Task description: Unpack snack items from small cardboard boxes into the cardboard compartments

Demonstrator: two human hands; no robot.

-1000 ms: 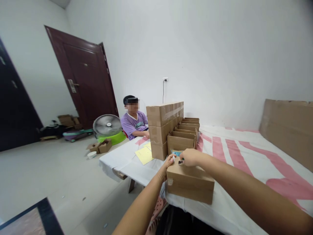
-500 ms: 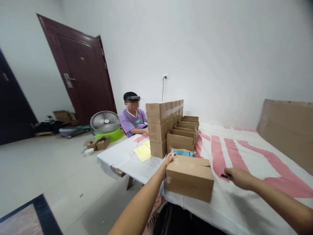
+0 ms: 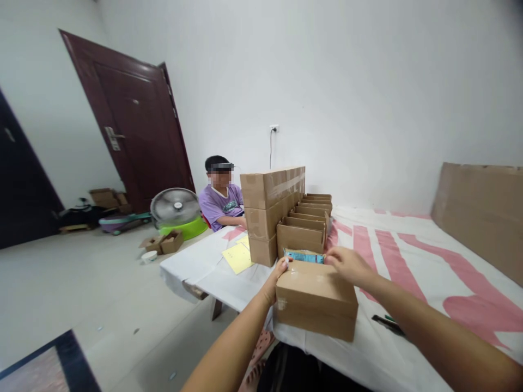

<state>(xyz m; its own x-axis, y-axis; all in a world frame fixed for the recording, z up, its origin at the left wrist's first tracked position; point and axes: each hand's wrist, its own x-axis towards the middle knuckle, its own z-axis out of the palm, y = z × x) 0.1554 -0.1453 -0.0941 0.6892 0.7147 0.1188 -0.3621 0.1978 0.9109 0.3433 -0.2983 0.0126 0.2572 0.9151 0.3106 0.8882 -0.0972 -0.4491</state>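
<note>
A closed-looking cardboard box (image 3: 314, 310) sits at the near edge of the cloth-covered table. My left hand (image 3: 278, 277) is closed round its far left corner, steadying it. My right hand (image 3: 347, 264) reaches over the far right corner, fingers curled at the box's far edge, their tips partly hidden. A blue packet (image 3: 304, 257) shows just past that edge, close to both hands; whether it lies inside or behind the box I cannot tell. To the right of the box, a dark box cutter (image 3: 388, 324) lies on the cloth, partly under my right forearm.
Beyond the box stand stacked taped cartons (image 3: 261, 218) and a row of open cartons (image 3: 300, 237). Yellow sheets (image 3: 237, 260) lie left of the stack. A person in a purple shirt (image 3: 220, 207) sits across the table. A large cardboard sheet (image 3: 482, 212) is at far right.
My right hand has put the box cutter down on the cloth and moved left to the box's far edge. My left hand keeps its hold.
</note>
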